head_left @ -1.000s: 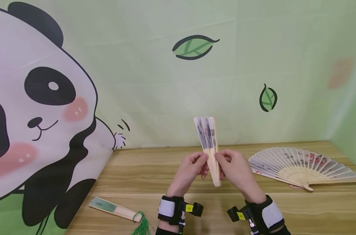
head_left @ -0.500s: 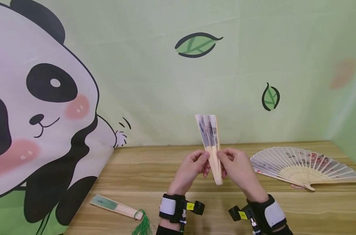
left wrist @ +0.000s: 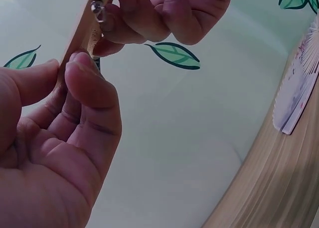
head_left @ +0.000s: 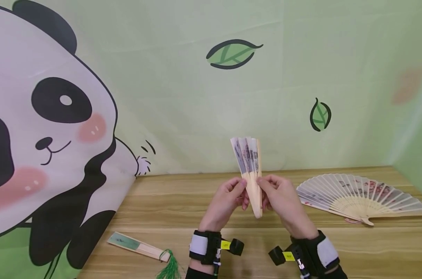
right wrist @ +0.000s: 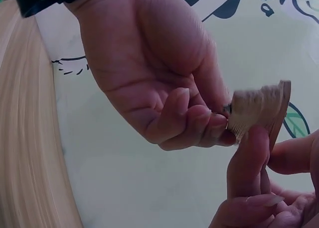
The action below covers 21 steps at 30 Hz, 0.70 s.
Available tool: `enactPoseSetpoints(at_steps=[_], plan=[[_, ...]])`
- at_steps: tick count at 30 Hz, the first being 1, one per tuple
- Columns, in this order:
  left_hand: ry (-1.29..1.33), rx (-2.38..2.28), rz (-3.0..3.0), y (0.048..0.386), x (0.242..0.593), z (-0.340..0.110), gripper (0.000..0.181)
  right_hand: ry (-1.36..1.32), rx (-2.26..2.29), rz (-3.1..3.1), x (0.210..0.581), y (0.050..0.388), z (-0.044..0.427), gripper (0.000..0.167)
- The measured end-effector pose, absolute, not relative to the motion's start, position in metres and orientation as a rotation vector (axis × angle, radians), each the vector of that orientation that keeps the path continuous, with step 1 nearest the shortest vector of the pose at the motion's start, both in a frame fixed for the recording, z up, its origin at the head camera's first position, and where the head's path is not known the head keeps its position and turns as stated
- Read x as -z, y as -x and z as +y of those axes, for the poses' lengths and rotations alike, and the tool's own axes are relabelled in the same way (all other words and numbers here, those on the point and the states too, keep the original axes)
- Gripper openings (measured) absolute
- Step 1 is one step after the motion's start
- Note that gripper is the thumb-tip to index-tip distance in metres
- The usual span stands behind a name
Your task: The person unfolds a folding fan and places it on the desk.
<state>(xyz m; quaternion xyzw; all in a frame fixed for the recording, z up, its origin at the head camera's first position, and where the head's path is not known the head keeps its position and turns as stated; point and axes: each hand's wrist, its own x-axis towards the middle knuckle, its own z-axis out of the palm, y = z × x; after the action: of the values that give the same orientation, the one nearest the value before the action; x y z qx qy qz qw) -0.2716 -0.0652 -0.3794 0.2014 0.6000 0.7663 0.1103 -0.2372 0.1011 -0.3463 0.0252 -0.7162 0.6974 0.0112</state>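
Between my two hands a partly spread folding fan (head_left: 247,162) stands nearly upright, raised above the table. Its top shows pale cloth with a dark and reddish print; the lower sticks are bare wood. My left hand (head_left: 225,199) pinches its left edge between thumb and fingers. On the opposite edge, my right hand (head_left: 280,197) pinches with thumb and fingertips. In the left wrist view a metal rivet shows at the end of the wooden fan (left wrist: 82,31). The right wrist view looks at the stacked sticks of the fan (right wrist: 256,108) end-on.
A fully spread fan (head_left: 364,199) with red flowers lies on the wooden table (head_left: 183,217) at the right. At the front left lies a closed fan (head_left: 138,246) with a green tassel (head_left: 169,267). A green panda backdrop (head_left: 183,108) stands behind.
The fan's folds have spread very slightly at the top, while both hands keep their pinch. The view has shifted a little. Both other fans lie as before.
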Motion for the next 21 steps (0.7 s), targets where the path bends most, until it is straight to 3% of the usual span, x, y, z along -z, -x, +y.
enactPoseSetpoints(at_steps=[21], plan=[[-0.600,-2.312,1.712,0.2717,0.3779,-0.0676,0.021,-0.028,-2.203,-2.187,0.3430,0.2395,0.1020,0.037]])
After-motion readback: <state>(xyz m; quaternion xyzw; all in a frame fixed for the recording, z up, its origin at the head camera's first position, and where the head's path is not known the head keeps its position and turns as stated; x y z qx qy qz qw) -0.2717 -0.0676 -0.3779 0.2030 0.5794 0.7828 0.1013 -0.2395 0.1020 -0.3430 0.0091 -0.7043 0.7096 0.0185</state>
